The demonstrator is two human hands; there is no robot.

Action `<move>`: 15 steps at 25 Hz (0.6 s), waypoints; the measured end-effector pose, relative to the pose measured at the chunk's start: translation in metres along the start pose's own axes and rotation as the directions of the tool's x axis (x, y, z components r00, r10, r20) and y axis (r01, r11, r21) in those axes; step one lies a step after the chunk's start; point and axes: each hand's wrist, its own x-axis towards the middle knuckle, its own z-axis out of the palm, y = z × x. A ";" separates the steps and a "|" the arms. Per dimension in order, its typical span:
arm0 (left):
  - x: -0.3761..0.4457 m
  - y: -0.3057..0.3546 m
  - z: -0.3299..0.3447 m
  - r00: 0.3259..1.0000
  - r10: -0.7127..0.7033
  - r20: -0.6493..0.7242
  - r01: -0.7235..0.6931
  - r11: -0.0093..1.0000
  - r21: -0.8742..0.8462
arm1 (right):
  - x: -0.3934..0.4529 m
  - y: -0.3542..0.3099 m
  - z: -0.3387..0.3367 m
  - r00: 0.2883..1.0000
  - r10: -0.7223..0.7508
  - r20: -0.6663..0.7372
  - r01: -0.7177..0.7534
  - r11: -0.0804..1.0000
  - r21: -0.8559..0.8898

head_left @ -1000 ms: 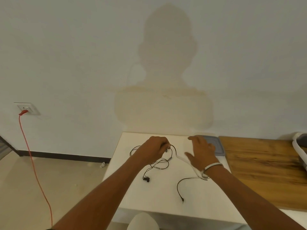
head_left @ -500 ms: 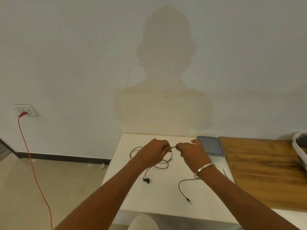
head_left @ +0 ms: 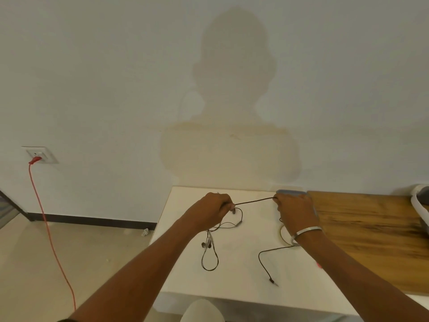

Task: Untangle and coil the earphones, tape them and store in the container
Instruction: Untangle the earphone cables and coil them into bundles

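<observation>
Black earphones (head_left: 253,201) lie partly on the white table (head_left: 236,275). My left hand (head_left: 212,211) pinches the cable at one point and my right hand (head_left: 296,211) pinches it further along, so a straight stretch of cable runs taut between them above the table. Below my left hand hang loops and the earbuds (head_left: 206,244). The jack end (head_left: 271,280) trails on the table near the front. A grey container lid (head_left: 291,192) shows behind my right hand. A tape ring (head_left: 283,235) lies by my right wrist, partly hidden.
A wooden board (head_left: 371,231) covers the table's right part. A white and grey object (head_left: 421,203) sits at the far right edge. A red cord (head_left: 46,217) hangs from a wall socket (head_left: 39,155) at left. A wall stands just behind the table.
My right hand came over to my left hand, took hold of the cable, then pulled right. The stretch of cable between my hands grew longer and taut.
</observation>
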 end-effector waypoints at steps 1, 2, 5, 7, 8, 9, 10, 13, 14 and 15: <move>0.000 0.001 0.000 1.000 0.003 -0.006 -0.003 1.000 0.002 | -0.001 0.001 0.001 1.000 0.022 0.005 -0.022 1.000 -0.006; 0.001 0.002 0.000 1.000 0.006 -0.012 -0.006 1.000 0.002 | -0.003 -0.001 0.001 0.997 0.060 0.047 -0.058 0.998 -0.035; 0.007 0.008 0.002 1.000 0.011 -0.017 -0.011 1.000 -0.008 | -0.009 -0.016 0.002 0.939 0.161 0.303 -0.169 0.986 0.000; 0.010 0.012 0.004 0.999 0.030 -0.015 -0.030 0.999 -0.011 | -0.012 -0.032 0.001 0.949 0.076 0.306 -0.095 0.994 0.050; 0.011 0.014 0.005 0.999 0.044 -0.014 -0.044 0.999 -0.013 | -0.012 -0.041 0.000 0.959 0.012 0.283 -0.041 0.995 0.095; 0.012 0.016 0.006 0.998 0.057 -0.015 -0.057 0.998 -0.016 | -0.011 -0.050 -0.003 0.963 -0.049 0.265 0.014 0.991 0.133; 0.013 0.019 0.007 0.997 0.072 -0.020 -0.072 0.997 -0.013 | -0.008 -0.057 -0.005 0.962 -0.096 0.254 0.059 0.987 0.150; 0.012 0.020 0.004 0.997 0.070 -0.041 -0.071 0.997 -0.013 | 0.001 -0.063 -0.014 0.960 -0.144 0.241 0.129 0.989 0.079; 0.011 0.018 0.002 0.997 0.063 -0.038 -0.064 0.998 -0.017 | 0.003 -0.059 -0.015 0.960 -0.147 0.239 0.140 0.989 0.046; 0.010 0.016 0.002 0.998 0.059 -0.029 -0.059 0.998 -0.022 | 0.005 -0.054 -0.016 0.962 -0.147 0.228 0.142 0.989 0.037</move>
